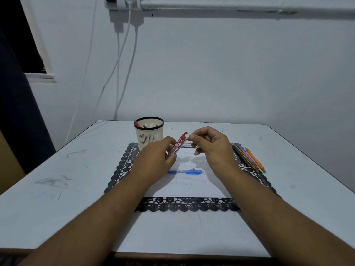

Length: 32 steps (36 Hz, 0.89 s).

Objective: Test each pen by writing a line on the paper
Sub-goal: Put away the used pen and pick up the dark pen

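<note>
White table (57, 189), surface scuffed with grey marks. Black lace mat (188, 205) lies at centre. Slotted white pen cup (149, 135) stands at the mat's far left corner. Several pens (249, 158) lie side by side along the mat's right edge.

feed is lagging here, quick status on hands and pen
Left hand grips red pen, right hand pinching its top end. Blue pen lying on paper. Nothing blocking.

White print on the red pen (177, 144) is too blurred to read.
</note>
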Tool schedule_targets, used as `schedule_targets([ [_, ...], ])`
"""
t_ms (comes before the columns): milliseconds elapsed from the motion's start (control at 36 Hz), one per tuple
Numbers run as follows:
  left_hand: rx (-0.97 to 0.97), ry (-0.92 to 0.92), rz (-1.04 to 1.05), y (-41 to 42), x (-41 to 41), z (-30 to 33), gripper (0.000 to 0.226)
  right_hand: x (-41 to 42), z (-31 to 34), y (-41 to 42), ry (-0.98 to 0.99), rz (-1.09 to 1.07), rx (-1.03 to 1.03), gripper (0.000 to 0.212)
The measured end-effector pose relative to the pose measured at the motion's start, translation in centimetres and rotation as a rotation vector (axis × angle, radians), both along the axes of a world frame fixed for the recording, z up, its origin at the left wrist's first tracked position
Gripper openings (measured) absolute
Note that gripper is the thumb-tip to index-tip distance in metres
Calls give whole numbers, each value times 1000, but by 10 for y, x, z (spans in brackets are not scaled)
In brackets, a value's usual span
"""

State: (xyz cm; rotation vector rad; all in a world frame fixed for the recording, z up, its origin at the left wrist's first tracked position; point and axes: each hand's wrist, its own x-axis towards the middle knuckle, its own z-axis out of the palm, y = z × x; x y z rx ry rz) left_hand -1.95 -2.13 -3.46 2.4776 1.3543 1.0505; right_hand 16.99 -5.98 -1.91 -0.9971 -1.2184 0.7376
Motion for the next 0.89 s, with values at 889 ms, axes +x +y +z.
schedule_targets([
  [889, 5, -30, -17, -2, -1, -1, 26, -3, 3, -3, 71, 92, -20, 7],
])
